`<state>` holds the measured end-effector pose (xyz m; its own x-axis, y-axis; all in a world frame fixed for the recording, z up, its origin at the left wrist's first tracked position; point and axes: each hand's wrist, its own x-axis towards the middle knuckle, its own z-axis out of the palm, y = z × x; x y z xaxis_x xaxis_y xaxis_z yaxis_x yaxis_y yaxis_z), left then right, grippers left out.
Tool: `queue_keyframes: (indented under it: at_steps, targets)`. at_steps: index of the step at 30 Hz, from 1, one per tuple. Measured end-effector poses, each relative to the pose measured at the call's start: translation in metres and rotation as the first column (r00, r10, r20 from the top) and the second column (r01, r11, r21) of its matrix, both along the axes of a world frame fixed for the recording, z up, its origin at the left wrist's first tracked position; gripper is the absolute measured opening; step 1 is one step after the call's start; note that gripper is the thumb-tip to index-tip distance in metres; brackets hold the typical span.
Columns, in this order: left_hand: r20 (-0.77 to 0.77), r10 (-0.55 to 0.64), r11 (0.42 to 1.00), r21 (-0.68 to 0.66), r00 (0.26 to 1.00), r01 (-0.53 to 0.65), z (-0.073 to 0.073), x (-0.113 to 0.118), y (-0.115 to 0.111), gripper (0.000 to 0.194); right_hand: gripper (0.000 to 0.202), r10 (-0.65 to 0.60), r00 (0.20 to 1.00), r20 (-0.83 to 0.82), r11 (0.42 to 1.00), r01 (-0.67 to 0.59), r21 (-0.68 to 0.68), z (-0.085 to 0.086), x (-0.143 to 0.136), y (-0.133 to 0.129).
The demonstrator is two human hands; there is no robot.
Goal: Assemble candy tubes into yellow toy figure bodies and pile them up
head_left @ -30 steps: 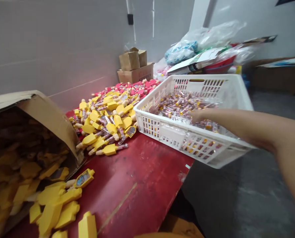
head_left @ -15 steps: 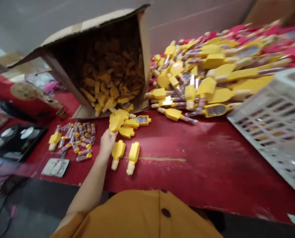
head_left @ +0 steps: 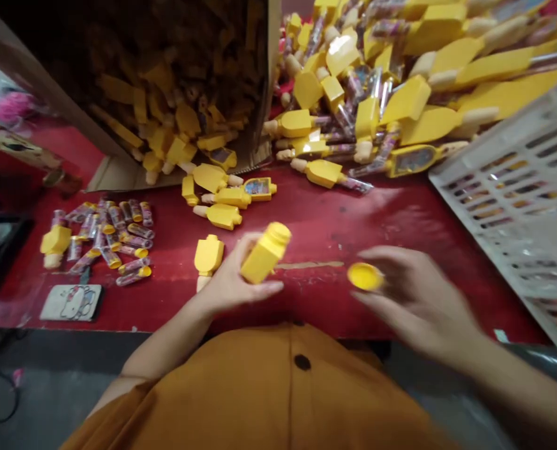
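Observation:
My left hand [head_left: 229, 281] is closed around a yellow plastic toy piece [head_left: 265, 253], tilted with its round neck up and to the right. My right hand [head_left: 412, 294], slightly blurred, pinches a small piece with a round yellow end [head_left: 365, 276]; its other end is hidden by the fingers. A gap separates the two held pieces. Just left of my left hand lies another yellow toy piece [head_left: 209, 255] with a pale stub, partly covered by the hand. Several more yellow pieces [head_left: 224, 215] lie beyond, in front of the carton.
An open carton [head_left: 95, 178] of yellow pieces stands at the back. Clear tubes with yellow ends [head_left: 128, 265] lie on the left of the red table [head_left: 306, 306], near a phone [head_left: 70, 302]. Yellow toys with tubes [head_left: 325, 174] are heaped at the back right, beside a white basket [head_left: 507, 219].
My left hand has come back from the loose pieces and now holds a yellow toy piece. My right hand has entered with the yellow-ended piece. The view has shifted closer to the table.

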<state>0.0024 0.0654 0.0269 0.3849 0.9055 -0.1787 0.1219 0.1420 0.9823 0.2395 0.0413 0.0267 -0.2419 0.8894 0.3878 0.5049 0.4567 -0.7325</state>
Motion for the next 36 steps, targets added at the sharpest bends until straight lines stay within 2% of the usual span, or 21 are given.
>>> queue_keyframes:
  at_steps: [3, 5, 6, 9, 11, 16, 19, 21, 22, 24, 25, 26, 27, 28, 29, 30, 31, 32, 33, 35, 36]
  targets:
    - [-0.165, -0.275, 0.958, 0.034, 0.947, 0.285, 0.004, 0.006, -0.008, 0.032, 0.023, -0.004, 0.977, -0.215, 0.998, -0.010, -0.062, -0.019, -0.020, -0.007]
    - [-0.193, -0.339, 0.938, 0.004, 0.921, 0.346, 0.005, 0.008, -0.012, 0.031, 0.023, 0.015, 0.963, -0.270, 0.998, -0.028, -0.047, -0.030, -0.029, -0.009]
    - [-0.181, -0.327, 0.944, -0.025, 0.927, 0.328, 0.004, 0.008, -0.014, 0.035, 0.024, 0.030, 0.967, -0.254, 0.999, -0.040, -0.033, -0.033, -0.030, -0.009]
    - [-0.081, -0.248, 0.958, -0.168, 0.965, 0.232, 0.000, 0.010, -0.017, 0.042, 0.026, 0.088, 0.991, -0.105, 0.996, -0.091, -0.018, -0.033, -0.020, -0.010]
    - [-0.060, -0.235, 0.944, -0.250, 0.970, 0.213, -0.001, 0.011, -0.016, 0.038, 0.027, 0.135, 0.990, 0.034, 0.991, -0.135, 0.010, -0.029, -0.007, -0.009]
    - [-0.221, -0.421, 0.899, -0.226, 0.880, 0.374, -0.002, 0.017, -0.012, 0.029, 0.024, 0.271, 0.872, 0.408, 0.920, -0.359, 0.157, -0.019, 0.012, -0.004]
    - [-0.286, -0.513, 0.858, -0.177, 0.809, 0.482, -0.005, 0.018, -0.015, 0.026, 0.022, 0.301, 0.809, 0.506, 0.869, -0.451, 0.205, -0.016, 0.009, -0.006]
    - [-0.341, -0.531, 0.845, -0.148, 0.776, 0.513, -0.008, 0.018, -0.022, 0.025, 0.023, 0.358, 0.790, 0.498, 0.859, -0.488, 0.157, -0.017, 0.005, -0.010]
    - [-0.370, -0.537, 0.839, -0.143, 0.758, 0.525, -0.009, 0.018, -0.026, 0.024, 0.024, 0.404, 0.783, 0.473, 0.865, -0.495, 0.082, -0.018, 0.003, -0.013]
    - [-0.456, -0.548, 0.824, -0.149, 0.701, 0.547, -0.011, 0.017, -0.033, 0.024, 0.027, 0.522, 0.781, 0.343, 0.853, -0.475, -0.216, -0.020, -0.001, -0.020]
    - [-0.503, -0.559, 0.810, -0.159, 0.660, 0.564, -0.011, 0.017, -0.037, 0.025, 0.029, 0.558, 0.800, 0.220, 0.795, -0.440, -0.418, -0.022, -0.003, -0.024]
    - [-0.551, -0.566, 0.795, -0.167, 0.613, 0.583, -0.011, 0.018, -0.039, 0.026, 0.032, 0.555, 0.829, 0.065, 0.672, -0.401, -0.623, -0.024, -0.005, -0.027]
    - [-0.600, -0.565, 0.780, -0.164, 0.567, 0.604, -0.010, 0.018, -0.040, 0.026, 0.036, 0.499, 0.862, -0.092, 0.492, -0.369, -0.789, -0.026, -0.007, -0.029]
    - [-0.645, -0.558, 0.766, -0.156, 0.523, 0.624, -0.010, 0.018, -0.040, 0.026, 0.042, 0.409, 0.886, -0.220, 0.281, -0.351, -0.893, -0.027, -0.009, -0.031]
    - [-0.685, -0.546, 0.750, -0.144, 0.482, 0.646, -0.009, 0.018, -0.039, 0.026, 0.047, 0.317, 0.899, -0.302, 0.096, -0.347, -0.933, -0.029, -0.010, -0.032]
    - [-0.722, -0.530, 0.733, -0.126, 0.445, 0.669, -0.008, 0.019, -0.036, 0.025, 0.050, 0.258, 0.902, -0.347, -0.023, -0.353, -0.935, -0.029, -0.011, -0.032]
    - [-0.761, -0.502, 0.718, -0.101, 0.412, 0.689, -0.007, 0.019, -0.033, 0.023, 0.051, 0.251, 0.902, -0.353, -0.046, -0.353, -0.935, -0.029, -0.012, -0.031]
    - [-0.797, -0.464, 0.707, -0.071, 0.386, 0.704, -0.007, 0.019, -0.029, 0.021, 0.049, 0.293, 0.906, -0.306, 0.042, -0.332, -0.942, -0.029, -0.011, -0.029]
    - [-0.827, -0.420, 0.703, -0.037, 0.373, 0.710, -0.007, 0.019, -0.025, 0.020, 0.046, 0.356, 0.914, -0.196, 0.221, -0.286, -0.932, -0.028, -0.011, -0.027]
    - [-0.858, -0.328, 0.709, 0.054, 0.396, 0.704, -0.008, 0.019, -0.018, 0.022, 0.041, 0.432, 0.893, 0.130, 0.613, -0.185, -0.768, -0.025, -0.009, -0.022]
    - [-0.860, -0.292, 0.705, 0.101, 0.417, 0.702, -0.009, 0.019, -0.016, 0.023, 0.041, 0.425, 0.862, 0.278, 0.741, -0.154, -0.654, -0.024, -0.008, -0.020]
